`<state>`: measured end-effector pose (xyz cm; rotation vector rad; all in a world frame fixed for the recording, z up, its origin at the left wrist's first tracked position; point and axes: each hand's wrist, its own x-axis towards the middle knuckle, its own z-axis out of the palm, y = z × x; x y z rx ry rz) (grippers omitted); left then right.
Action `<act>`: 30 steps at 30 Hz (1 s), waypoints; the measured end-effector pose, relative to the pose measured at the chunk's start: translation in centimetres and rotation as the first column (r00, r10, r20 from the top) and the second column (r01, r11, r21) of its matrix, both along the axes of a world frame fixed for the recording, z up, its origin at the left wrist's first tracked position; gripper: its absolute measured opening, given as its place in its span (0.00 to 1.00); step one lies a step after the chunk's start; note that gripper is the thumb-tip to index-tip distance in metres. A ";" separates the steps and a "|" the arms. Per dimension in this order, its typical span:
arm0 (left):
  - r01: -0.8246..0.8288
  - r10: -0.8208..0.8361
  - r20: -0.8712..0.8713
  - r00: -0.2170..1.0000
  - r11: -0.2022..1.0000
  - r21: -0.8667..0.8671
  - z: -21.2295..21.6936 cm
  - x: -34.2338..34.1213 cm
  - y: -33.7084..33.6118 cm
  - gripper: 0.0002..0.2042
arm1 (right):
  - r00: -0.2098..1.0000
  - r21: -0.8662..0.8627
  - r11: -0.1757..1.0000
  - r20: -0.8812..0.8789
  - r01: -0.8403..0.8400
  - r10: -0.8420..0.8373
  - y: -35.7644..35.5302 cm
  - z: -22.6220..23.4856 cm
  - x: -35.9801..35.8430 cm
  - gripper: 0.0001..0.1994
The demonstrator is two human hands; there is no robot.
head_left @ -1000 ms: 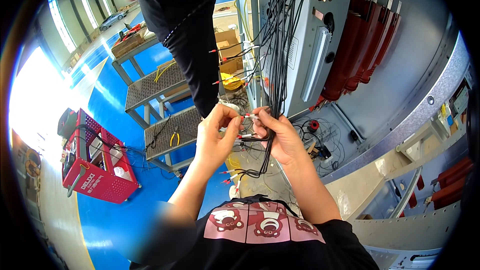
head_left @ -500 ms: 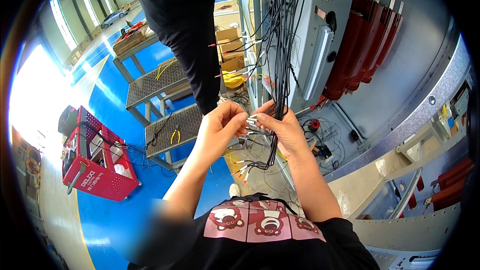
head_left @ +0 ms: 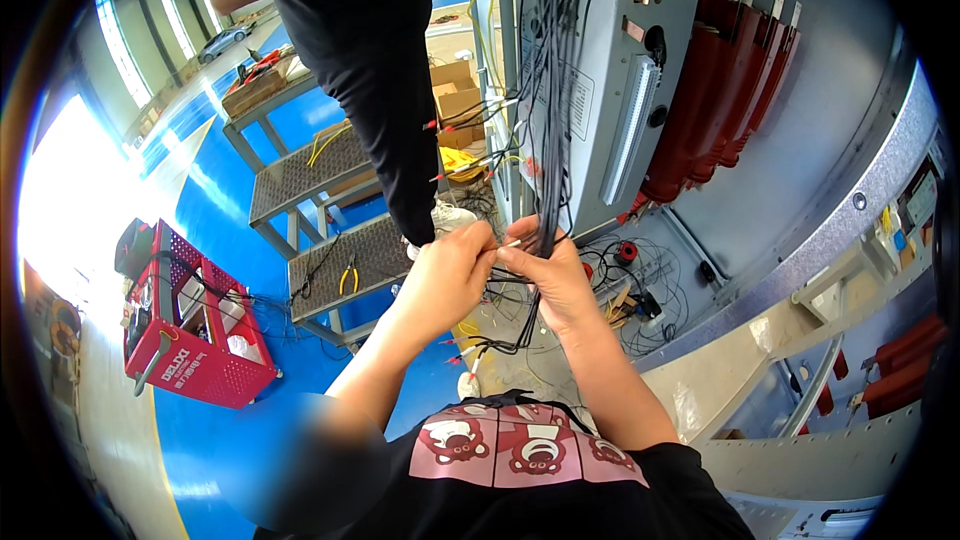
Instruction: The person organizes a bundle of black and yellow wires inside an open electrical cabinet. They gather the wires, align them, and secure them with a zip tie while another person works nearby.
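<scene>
Both hands, left hand (head_left: 448,270) and right hand (head_left: 553,280), clamped on the black wire bundle (head_left: 551,140) beside the grey cabinet (head_left: 620,60).

A bundle of thin black wires (head_left: 548,155) is seen hanging roughly upright in front of the grey cabinet (head_left: 610,90), close against its front face. The strands are gathered tightly together where the bundle is gripped, just below the cabinet's lower edge. Below that point the wires are spread loose and curved in a slack loop (head_left: 515,335). Several strand ends are fitted with small red and white tips; finer detail cannot be resolved.
</scene>
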<state>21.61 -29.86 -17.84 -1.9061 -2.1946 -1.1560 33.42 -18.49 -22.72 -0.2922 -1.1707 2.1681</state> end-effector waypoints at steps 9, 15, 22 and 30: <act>0.044 -0.045 0.239 0.970 0.999 0.011 1.3 0.2 -1.4 0.06 | 0.999 0.055 0.998 -0.013 0.043 -0.043 1.6 1.0 0.9 0.13; -0.036 0.013 0.316 0.949 0.997 0.066 0.9 1.3 -0.7 0.07 | 1.000 0.035 0.999 0.008 -0.024 0.023 -0.1 1.1 0.4 0.19; -0.017 0.010 0.399 0.917 1.000 0.015 0.9 0.9 -1.1 0.06 | 0.999 0.126 0.992 0.028 0.013 -0.017 -0.2 1.4 0.8 0.17; -0.021 -0.016 0.410 0.912 0.996 0.087 0.2 0.9 -0.9 0.05 | 0.994 0.128 0.986 0.012 0.110 -0.112 0.7 0.4 0.9 0.17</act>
